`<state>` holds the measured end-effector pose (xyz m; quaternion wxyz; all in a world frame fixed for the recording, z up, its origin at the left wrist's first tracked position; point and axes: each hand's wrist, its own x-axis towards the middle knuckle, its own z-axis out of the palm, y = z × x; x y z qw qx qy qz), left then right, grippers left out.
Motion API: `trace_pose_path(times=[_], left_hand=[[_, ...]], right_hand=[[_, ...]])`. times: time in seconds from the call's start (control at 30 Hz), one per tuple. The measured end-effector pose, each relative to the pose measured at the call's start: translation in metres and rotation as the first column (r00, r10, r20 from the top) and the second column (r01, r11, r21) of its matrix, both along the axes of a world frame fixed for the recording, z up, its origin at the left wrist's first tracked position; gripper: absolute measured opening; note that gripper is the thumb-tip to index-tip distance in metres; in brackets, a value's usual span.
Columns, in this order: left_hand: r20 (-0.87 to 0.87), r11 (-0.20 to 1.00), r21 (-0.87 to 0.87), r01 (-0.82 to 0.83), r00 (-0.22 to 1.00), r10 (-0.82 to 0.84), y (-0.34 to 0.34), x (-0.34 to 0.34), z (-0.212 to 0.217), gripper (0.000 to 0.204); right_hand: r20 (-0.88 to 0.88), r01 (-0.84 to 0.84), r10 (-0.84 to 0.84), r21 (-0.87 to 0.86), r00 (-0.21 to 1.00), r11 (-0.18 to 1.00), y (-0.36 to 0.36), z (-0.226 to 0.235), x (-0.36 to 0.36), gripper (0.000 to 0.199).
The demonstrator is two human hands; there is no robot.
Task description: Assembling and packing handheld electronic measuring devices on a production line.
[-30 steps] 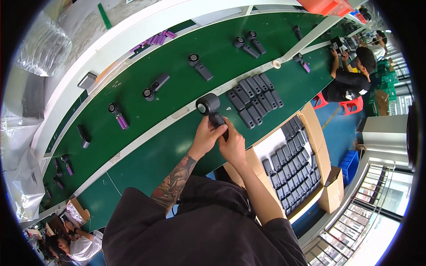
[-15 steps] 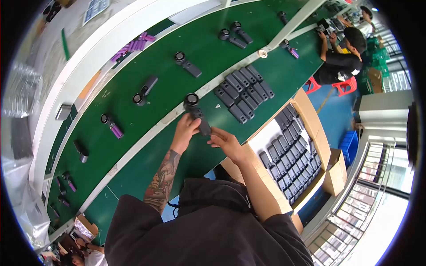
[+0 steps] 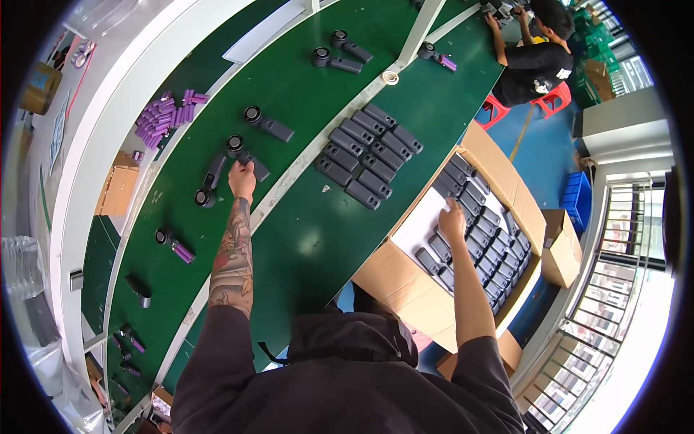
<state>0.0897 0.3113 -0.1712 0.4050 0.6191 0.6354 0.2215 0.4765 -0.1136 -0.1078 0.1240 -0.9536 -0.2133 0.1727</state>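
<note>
Half a second ago both our hands were together on one dark device near the middle of the green table (image 3: 303,239); now they have separated. Our left hand (image 3: 242,179) has gone out to the far belt, and our right hand (image 3: 453,221) has moved to the cardboard box (image 3: 394,278) at our right side.

We see this open box standing against the table edge, with its flaps folded out. Inside it lie dark grey handle shells (image 3: 477,217) in neat rows on a white sheet; the part of the sheet near our hand is bare. A smaller closed carton (image 3: 562,249) stands just beside the box, and a blue crate (image 3: 578,206) is on the floor behind.

Our right hand is spread, fingers loosely open, and lies flat on the shells in the box; we cannot tell if it grips one. Our left hand is curled around the handle of the dark device (image 3: 242,152), which lies on the belt. This device has a round black head with a ring and a short grey handle. More devices of the same kind lie near it, and a second group of grey shells (image 3: 369,155) lies on the table in two rows.
</note>
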Motion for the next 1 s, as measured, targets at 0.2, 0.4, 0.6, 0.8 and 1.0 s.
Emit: trace_pose_path(times=[0.2, 0.4, 0.6, 0.8, 1.0], left_hand=[[-0.095, 0.983, 0.161, -0.090, 0.990, 0.106, -0.028, -0.036, 0.028, 0.035], [-0.399, 0.774, 0.598, -0.207, 0.761, 0.512, -0.065, -0.148, 0.021, 0.040], [-0.425, 0.684, 0.366, -0.632, 0.540, 0.726, -0.084, -0.188, 0.030, 0.042], [0.110, 0.779, -0.074, -0.623, 0.771, 0.627, -0.084, -0.181, 0.048, 0.036], [0.671, 0.854, -0.377, -0.358, 0.530, 0.518, -0.117, -0.166, 0.056, 0.033]], right_hand=[[0.111, -0.119, 0.142, -0.196, 0.984, 0.973, -0.013, -0.038, 0.069, 0.058], [0.160, -0.195, 0.249, -0.294, 0.955, 0.936, -0.017, -0.042, 0.111, 0.052], [0.025, -0.298, 0.326, -0.347, 0.945, 0.889, -0.022, -0.021, 0.132, 0.043], [0.150, -0.188, 0.230, -0.251, 0.962, 0.950, -0.037, -0.006, 0.137, 0.049], [-0.786, 0.508, 0.003, 0.402, 0.618, 0.762, -0.082, 0.048, 0.138, 0.046]])
